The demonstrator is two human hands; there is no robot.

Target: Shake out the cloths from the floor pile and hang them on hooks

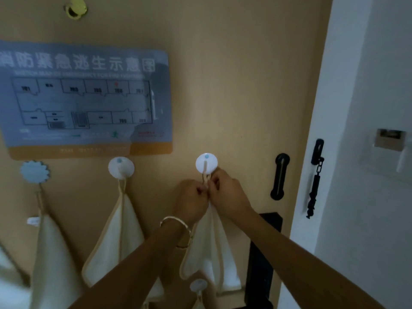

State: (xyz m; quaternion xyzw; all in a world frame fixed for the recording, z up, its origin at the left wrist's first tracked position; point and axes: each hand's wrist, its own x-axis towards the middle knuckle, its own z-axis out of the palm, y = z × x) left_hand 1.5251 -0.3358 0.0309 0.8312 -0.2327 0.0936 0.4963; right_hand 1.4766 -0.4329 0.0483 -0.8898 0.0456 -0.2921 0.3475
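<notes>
Nearly there: left hand (194, 197) and right hand (229, 192) pinch the loop (204, 177) of a cloth (211, 253) at the hook (206, 163) below the poster (84, 99) — two hung cloths (118, 237) beside it.

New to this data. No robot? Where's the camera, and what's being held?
No robot here: a person works with bare hands. The one picture comes from a wide-angle camera worn on their head, so both arms enter from the bottom. The left hand, with a bracelet on its wrist, and the right hand each have a pinching grip on the loop of a cream cloth. The loop reaches up to a round white hook stuck on a tan door; whether it is fully seated is too blurry to tell. To the left, a middle cloth and a far-left cloth hang below an evacuation map.
</notes>
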